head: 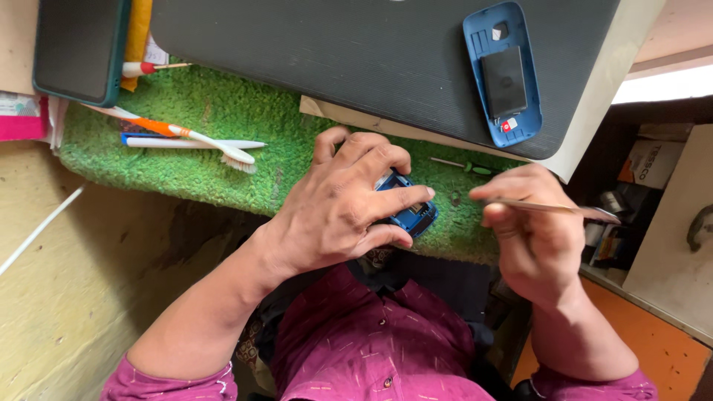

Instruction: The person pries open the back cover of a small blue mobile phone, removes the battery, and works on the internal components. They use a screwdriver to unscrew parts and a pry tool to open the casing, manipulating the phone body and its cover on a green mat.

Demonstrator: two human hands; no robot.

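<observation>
Head view looks straight down at a person in a maroon shirt point(356, 349) working over a patch of green turf mat point(200, 141). Their left hand point(338, 208) is curled over a small blue phone body point(411, 212), fingers wrapped across its top so only its right end shows, and presses it down on the mat near the mat's front edge. Their right hand point(531, 238) sits just to the right of it, pinched closed around a thin metal tool point(557, 209) that points away to the right; the tool does not touch the phone body. Beyond the hands lies a closed dark laptop point(356, 52), and on its right part rests a blue phone back cover point(503, 73) with a black battery in it. A small green-handled screwdriver point(468, 166) lies on the mat just in front of the laptop. Farther left on the mat are an orange and white toothbrush point(193, 136) and a white pen point(193, 143), and a smartphone in a dark green case point(78, 48) lies at the top left corner.
</observation>
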